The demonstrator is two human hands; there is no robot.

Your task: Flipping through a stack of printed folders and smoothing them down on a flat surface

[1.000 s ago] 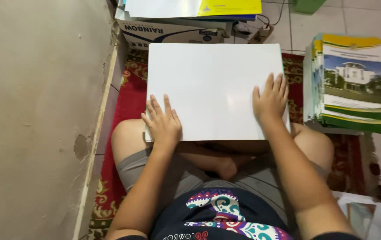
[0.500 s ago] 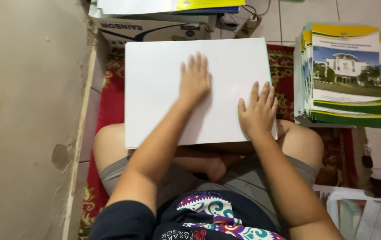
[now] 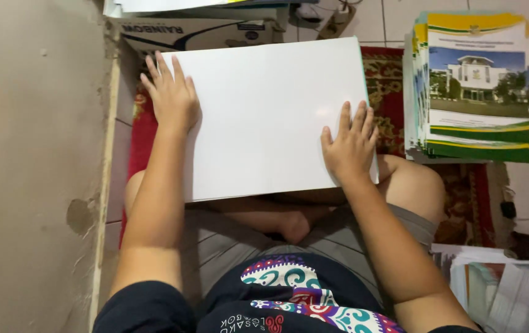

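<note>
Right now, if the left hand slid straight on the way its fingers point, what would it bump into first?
Probably the cardboard box just past the far edge of the white sheet; the left hand points up toward it, though depth is unclear.

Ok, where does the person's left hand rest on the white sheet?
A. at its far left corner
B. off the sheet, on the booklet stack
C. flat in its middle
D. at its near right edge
A: the left hand lies spread over the white sheet's far left corner, while the right hand presses near its right edge.
</note>
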